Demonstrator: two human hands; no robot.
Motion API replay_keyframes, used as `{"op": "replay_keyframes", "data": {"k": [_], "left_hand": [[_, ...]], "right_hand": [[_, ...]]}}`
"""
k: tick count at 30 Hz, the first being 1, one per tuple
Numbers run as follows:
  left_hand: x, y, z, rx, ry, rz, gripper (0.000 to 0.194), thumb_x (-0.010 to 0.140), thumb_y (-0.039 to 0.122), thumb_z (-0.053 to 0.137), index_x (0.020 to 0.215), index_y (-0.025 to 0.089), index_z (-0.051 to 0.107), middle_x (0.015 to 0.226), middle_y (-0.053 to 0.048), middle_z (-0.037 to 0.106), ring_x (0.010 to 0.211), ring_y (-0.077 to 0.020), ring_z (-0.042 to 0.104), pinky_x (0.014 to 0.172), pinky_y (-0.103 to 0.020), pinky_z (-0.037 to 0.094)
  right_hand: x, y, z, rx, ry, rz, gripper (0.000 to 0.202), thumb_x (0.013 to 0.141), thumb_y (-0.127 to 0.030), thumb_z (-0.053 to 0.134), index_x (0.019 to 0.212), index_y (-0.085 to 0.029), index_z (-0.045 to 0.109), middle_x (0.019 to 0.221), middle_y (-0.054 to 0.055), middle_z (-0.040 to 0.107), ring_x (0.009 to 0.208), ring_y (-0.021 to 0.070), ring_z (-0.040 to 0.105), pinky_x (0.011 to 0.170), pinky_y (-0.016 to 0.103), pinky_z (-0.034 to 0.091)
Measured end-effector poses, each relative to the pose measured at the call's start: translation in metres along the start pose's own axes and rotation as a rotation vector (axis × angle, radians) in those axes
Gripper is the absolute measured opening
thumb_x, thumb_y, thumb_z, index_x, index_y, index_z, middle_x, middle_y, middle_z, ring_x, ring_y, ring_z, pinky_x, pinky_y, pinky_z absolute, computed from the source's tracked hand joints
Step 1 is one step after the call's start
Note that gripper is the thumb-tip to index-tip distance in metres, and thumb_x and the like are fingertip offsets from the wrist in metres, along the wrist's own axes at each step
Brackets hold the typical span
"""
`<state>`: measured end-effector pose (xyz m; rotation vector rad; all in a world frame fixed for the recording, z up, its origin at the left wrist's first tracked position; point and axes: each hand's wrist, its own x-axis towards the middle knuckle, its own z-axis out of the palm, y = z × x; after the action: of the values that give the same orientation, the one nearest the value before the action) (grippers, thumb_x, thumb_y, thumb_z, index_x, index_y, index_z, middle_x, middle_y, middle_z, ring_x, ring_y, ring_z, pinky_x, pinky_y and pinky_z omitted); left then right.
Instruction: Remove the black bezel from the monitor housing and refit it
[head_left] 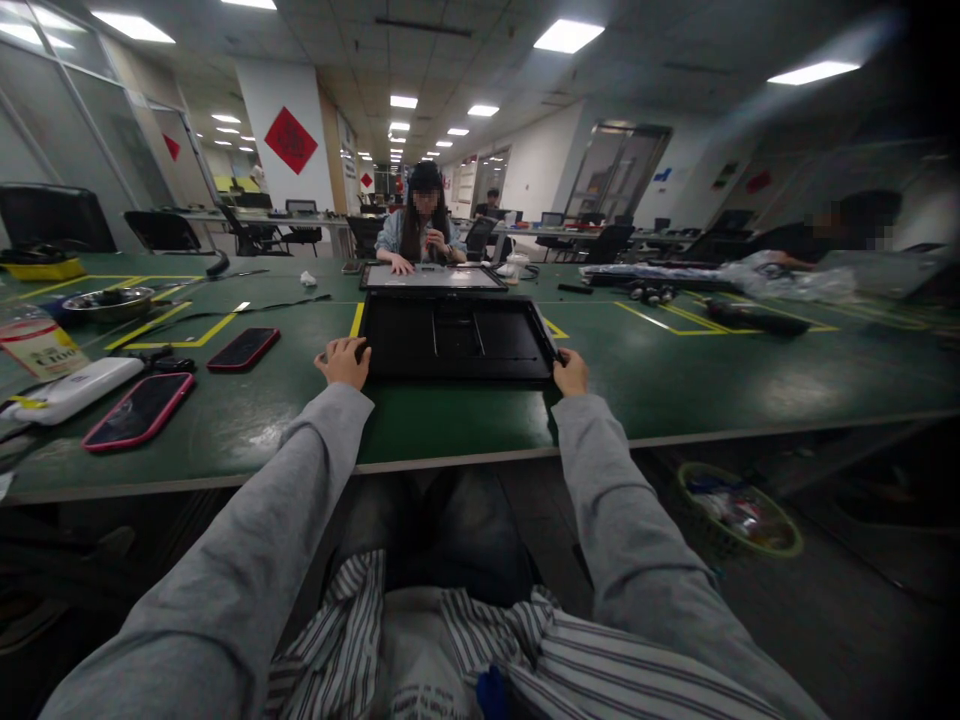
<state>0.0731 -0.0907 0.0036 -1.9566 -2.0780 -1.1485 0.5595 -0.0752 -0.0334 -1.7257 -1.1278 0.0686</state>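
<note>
A flat black rectangular panel with raised edges and a recessed middle lies on the green table in front of me. My left hand grips its left edge near the front corner, fingers curled over the rim. On the opposite side, my right hand holds the front right corner, its fingers closed on the edge. Just beyond the panel lies a grey flat panel, with another person's hand resting on it.
At left are two phones, a white power strip, a bottle and a metal bowl. Plastic wrap and dark parts lie at right. A basket stands below. People sit across and at right.
</note>
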Motion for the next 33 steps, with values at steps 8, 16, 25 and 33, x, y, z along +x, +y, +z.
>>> {"op": "replay_keyframes", "data": {"k": [8, 16, 25, 33], "left_hand": [[0.027, -0.040, 0.013, 0.088, -0.215, -0.184, 0.036, 0.096, 0.040, 0.044, 0.117, 0.025, 0.069, 0.134, -0.018, 0.064, 0.133, -0.0383, 0.045, 0.105, -0.067, 0.032], [0.045, -0.087, -0.001, 0.126, -0.160, -0.231, 0.038, 0.095, 0.041, 0.045, 0.117, 0.025, 0.070, 0.143, -0.017, 0.058, 0.139, -0.0384, 0.037, 0.108, -0.070, 0.028], [0.033, -0.079, -0.011, 0.197, -0.068, -0.156, 0.038, 0.095, 0.033, 0.044, 0.121, 0.024, 0.070, 0.147, -0.012, 0.055, 0.144, -0.0322, 0.031, 0.113, -0.065, 0.025], [0.031, -0.077, -0.009, 0.261, -0.155, -0.181, 0.040, 0.097, 0.033, 0.038, 0.122, 0.023, 0.068, 0.149, -0.013, 0.052, 0.146, -0.0323, 0.029, 0.113, -0.064, 0.027]], "right_hand": [[-0.005, -0.021, 0.026, -0.131, -0.034, 0.025, 0.055, 0.071, -0.006, 0.052, 0.125, -0.011, 0.064, 0.125, 0.020, 0.068, 0.119, 0.0278, 0.064, 0.110, 0.047, 0.046], [-0.017, -0.050, 0.058, -0.115, -0.127, -0.093, 0.046, 0.085, -0.017, 0.054, 0.130, -0.018, 0.065, 0.127, 0.015, 0.070, 0.120, 0.0279, 0.064, 0.110, 0.049, 0.046], [-0.022, -0.053, 0.053, -0.151, -0.150, -0.139, 0.047, 0.089, -0.020, 0.050, 0.134, -0.018, 0.064, 0.128, 0.015, 0.070, 0.123, 0.0306, 0.062, 0.109, 0.049, 0.045], [-0.021, -0.050, 0.053, -0.144, -0.159, -0.123, 0.049, 0.087, -0.019, 0.051, 0.134, -0.016, 0.063, 0.129, 0.015, 0.069, 0.121, 0.0291, 0.063, 0.106, 0.046, 0.047]]}}
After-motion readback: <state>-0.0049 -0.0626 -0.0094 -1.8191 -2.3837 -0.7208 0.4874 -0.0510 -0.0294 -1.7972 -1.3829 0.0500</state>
